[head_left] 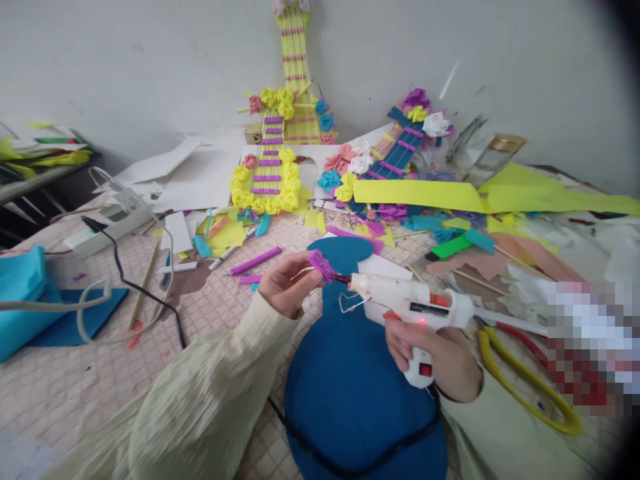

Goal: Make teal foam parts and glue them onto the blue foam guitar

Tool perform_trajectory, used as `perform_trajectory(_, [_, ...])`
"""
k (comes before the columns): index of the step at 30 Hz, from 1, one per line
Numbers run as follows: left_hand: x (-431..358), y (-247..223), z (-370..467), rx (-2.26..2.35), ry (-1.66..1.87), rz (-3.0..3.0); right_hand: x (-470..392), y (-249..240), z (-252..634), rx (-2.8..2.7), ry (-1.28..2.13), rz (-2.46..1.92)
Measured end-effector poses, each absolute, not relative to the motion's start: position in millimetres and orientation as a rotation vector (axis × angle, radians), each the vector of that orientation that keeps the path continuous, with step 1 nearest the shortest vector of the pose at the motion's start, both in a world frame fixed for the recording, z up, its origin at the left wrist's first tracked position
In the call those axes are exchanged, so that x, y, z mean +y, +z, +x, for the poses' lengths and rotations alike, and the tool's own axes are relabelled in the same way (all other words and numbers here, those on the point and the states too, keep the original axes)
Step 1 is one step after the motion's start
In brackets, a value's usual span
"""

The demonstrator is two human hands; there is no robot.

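While the left hand point(287, 287) pinched a small purple paper piece point(320, 264) between its fingers point(305, 270), the right hand point(440, 357) had its fingers wrapped tight round the grip of a white glue gun point(415, 307), nozzle touching the piece. Both hung over a blue guitar-shaped cutout point(350, 393) at the worktop's point(65, 393) near edge. Decorated paper guitars point(273, 167) lay toward the far edge.
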State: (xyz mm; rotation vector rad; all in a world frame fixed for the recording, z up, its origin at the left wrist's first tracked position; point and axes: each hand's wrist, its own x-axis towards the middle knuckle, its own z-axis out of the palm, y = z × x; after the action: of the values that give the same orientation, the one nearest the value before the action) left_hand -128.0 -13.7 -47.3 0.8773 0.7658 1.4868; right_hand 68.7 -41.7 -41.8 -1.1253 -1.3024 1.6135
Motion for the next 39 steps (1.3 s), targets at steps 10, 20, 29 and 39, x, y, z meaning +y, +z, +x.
perform_trajectory(10, [-14.4, -45.0, -129.3, 0.749, 1.487, 0.87, -41.1, -41.7, 67.8, -1.219, 1.626, -1.114])
perform_trajectory(20, [-14.5, -42.4, -127.8, 0.766, 1.545, 0.859, -37.4, -42.6, 66.3, -1.205, 1.579, -1.159])
perform_trajectory(29, [1.9, -60.9, -127.3, 0.852, 1.68, 1.257, -11.1, -43.8, 86.6, -0.892, 1.605, -0.972])
perform_trajectory(39, [29.0, -76.3, -134.8, 1.329, 1.235, 2.451, -11.4, -36.8, 77.7, -0.762, 1.425, -0.94])
